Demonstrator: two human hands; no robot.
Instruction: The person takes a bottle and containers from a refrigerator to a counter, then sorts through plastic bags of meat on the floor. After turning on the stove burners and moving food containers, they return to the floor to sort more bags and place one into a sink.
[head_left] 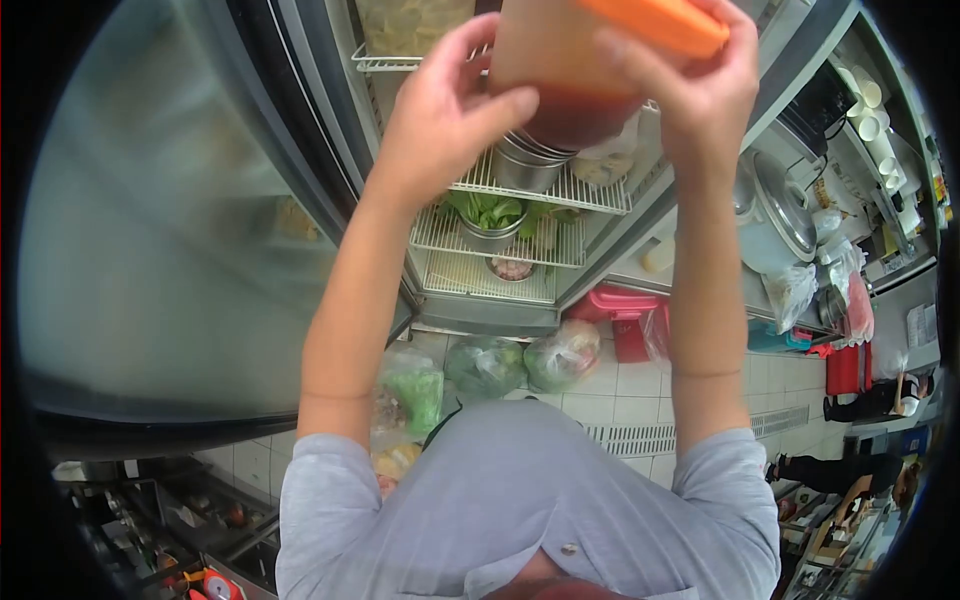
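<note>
Both hands hold up a translucent container point(565, 60) with dark red liquid in its lower part and an orange lid point(665, 22). My left hand point(450, 110) grips its left side, thumb pointing across the wall. On the right, my right hand point(690, 85) is wrapped round the lid's edge and the container's side. Behind and below it is an open fridge with wire shelves point(510, 240). Stacked metal bowls point(527, 165) stand on the upper shelf, a bowl of green leaves point(490, 215) below, and a bowl of pale pink pieces point(511, 268) at the bottom.
The open fridge door point(180, 230) fills the left side. Bagged vegetables point(485, 365) and a pink bin point(630, 325) are on the tiled floor. At right, a counter holds a large lidded pot point(780, 215). Two other people point(860, 475) are at the far right.
</note>
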